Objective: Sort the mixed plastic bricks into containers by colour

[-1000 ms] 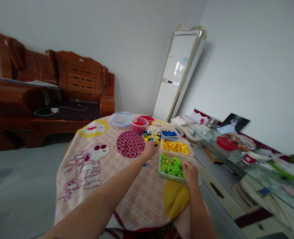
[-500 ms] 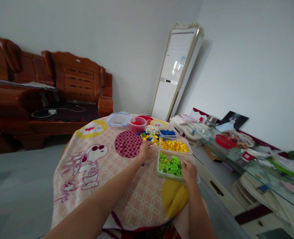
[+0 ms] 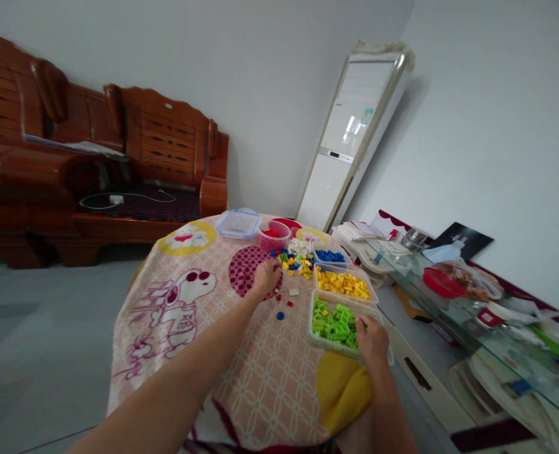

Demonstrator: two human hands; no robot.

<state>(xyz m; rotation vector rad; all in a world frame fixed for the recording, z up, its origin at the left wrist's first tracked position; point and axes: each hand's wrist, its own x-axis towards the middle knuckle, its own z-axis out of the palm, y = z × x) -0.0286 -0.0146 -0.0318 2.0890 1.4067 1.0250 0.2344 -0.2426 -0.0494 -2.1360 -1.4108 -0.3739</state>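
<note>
My left hand (image 3: pixel 265 278) rests on the tablecloth with fingers curled, just left of a few loose small bricks (image 3: pixel 285 301) and short of the mixed brick pile (image 3: pixel 294 261). What its fingers hold is hidden. My right hand (image 3: pixel 372 338) grips the near edge of the clear box of green bricks (image 3: pixel 334 320), fingers over its rim. Behind that box stand a box of yellow bricks (image 3: pixel 343 284) and one of blue bricks (image 3: pixel 329 256). A round tub of red bricks (image 3: pixel 273 236) sits farther back.
A flat lidded clear box (image 3: pixel 236 223) lies at the table's far side on the cartoon-dog tablecloth (image 3: pixel 179 302). A wooden sofa (image 3: pixel 94 170) stands to the left, a tall air conditioner (image 3: pixel 350 139) behind, and a cluttered glass shelf (image 3: pixel 468 290) to the right.
My left hand drew back left from the brick pile, uncovering a few loose bricks on the cloth. My right hand stayed on the green box. The camera view shifted slightly.
</note>
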